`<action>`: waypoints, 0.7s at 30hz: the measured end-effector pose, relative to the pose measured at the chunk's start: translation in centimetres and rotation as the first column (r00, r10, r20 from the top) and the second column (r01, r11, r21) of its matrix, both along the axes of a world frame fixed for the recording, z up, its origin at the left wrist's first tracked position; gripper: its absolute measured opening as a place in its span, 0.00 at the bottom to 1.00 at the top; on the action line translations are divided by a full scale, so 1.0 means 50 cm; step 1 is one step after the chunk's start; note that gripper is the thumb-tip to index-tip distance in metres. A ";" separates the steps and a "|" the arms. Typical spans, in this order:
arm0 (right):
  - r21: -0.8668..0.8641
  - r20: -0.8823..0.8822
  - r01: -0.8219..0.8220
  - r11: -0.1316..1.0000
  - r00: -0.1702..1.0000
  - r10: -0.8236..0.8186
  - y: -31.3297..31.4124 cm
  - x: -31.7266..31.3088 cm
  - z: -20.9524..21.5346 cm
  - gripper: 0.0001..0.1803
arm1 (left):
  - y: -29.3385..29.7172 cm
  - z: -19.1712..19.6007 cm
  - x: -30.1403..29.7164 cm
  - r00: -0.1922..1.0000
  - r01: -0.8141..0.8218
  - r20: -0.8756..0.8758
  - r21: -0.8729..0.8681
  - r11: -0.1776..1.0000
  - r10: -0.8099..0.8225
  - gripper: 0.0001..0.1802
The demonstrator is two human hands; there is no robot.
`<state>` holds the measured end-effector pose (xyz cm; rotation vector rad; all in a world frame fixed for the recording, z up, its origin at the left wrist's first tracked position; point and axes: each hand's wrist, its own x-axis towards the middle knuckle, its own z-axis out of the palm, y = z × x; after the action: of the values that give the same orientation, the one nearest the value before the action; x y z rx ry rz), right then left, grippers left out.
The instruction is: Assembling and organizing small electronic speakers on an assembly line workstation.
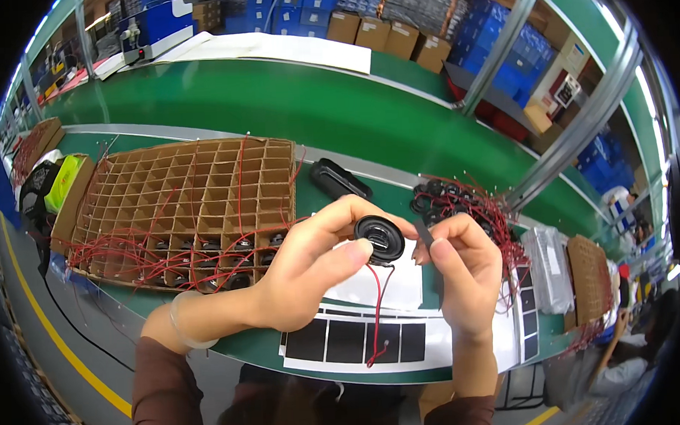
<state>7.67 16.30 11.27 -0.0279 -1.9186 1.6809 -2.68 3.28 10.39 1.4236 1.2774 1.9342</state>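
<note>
Right now my left hand (304, 270) pinches the small round black speaker with red leads (380, 237) above the green bench (276, 110), my right hand (462, 272) nipping a thin black adhesive strip (423, 236) beside it, which could stick crooked if either hand wobbles.

brown cardboard divider grid (189, 195) left on green bench (291, 109) | small round black speaker (380, 237) held centre | pile of black speakers with red wires (467, 204) right, behind hands

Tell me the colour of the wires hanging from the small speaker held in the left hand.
The wires are red and black, below the round black speaker; head view.
</note>
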 end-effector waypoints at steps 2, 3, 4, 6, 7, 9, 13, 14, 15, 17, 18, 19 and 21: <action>-0.030 -0.074 -0.008 1.000 0.997 0.005 0.003 0.005 0.011 0.06 | -0.005 0.011 -0.005 0.977 0.016 0.212 -0.009 1.000 -0.014 0.19; -0.078 -0.141 0.010 0.997 0.990 -0.021 0.006 0.011 0.015 0.04 | 0.001 0.008 -0.028 0.985 -0.053 0.168 0.022 0.998 0.049 0.19; -0.051 -0.208 0.014 0.999 0.978 -0.025 0.013 0.014 0.020 0.04 | 0.001 0.012 -0.041 0.978 -0.055 0.202 0.025 0.998 0.049 0.20; 0.069 -0.222 0.052 0.996 0.974 -0.035 0.014 0.010 0.036 0.12 | 0.000 0.022 -0.042 0.961 -0.043 0.273 0.024 0.999 0.035 0.21; 0.141 -0.251 0.086 0.986 0.967 -0.049 0.009 -0.001 0.041 0.17 | 0.000 0.016 -0.046 0.948 0.062 0.311 0.032 0.998 -0.069 0.22; 0.258 -0.208 0.121 0.959 0.976 -0.068 0.000 -0.007 0.043 0.34 | -0.005 0.017 -0.036 0.866 0.266 0.430 0.031 0.963 -0.253 0.23; 0.297 -0.165 0.091 0.951 0.985 -0.043 -0.005 -0.014 0.026 0.40 | -0.009 0.011 -0.023 0.739 0.506 0.524 -0.015 0.863 -0.424 0.27; 0.324 -0.141 0.106 0.940 0.988 -0.063 0.000 -0.018 0.023 0.42 | -0.006 0.008 -0.026 0.721 0.537 0.515 0.005 0.843 -0.463 0.29; 0.356 -0.119 0.125 0.926 0.989 -0.088 0.002 -0.016 0.022 0.44 | -0.005 0.010 -0.026 0.715 0.542 0.525 0.001 0.841 -0.462 0.29; 0.394 -0.121 0.191 0.899 0.980 -0.155 -0.001 -0.011 0.021 0.43 | -0.005 0.021 -0.025 0.706 0.553 0.546 -0.028 0.832 -0.451 0.29; 0.444 -0.134 0.213 0.871 0.976 -0.171 0.003 -0.013 0.018 0.43 | -0.004 0.022 -0.023 0.736 0.499 0.543 -0.032 0.866 -0.404 0.28; 0.492 -0.146 0.234 0.839 0.972 -0.185 0.007 -0.017 0.015 0.43 | -0.003 0.020 -0.021 0.804 0.415 0.500 -0.084 0.906 -0.322 0.27; 0.491 -0.186 0.236 0.838 0.969 -0.164 0.004 -0.026 0.010 0.42 | -0.008 0.020 -0.023 0.852 0.371 0.451 -0.165 0.914 -0.265 0.26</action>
<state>6.35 16.53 11.78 0.0879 -2.1132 0.9705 -3.81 2.90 11.40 0.9514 0.9628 1.6651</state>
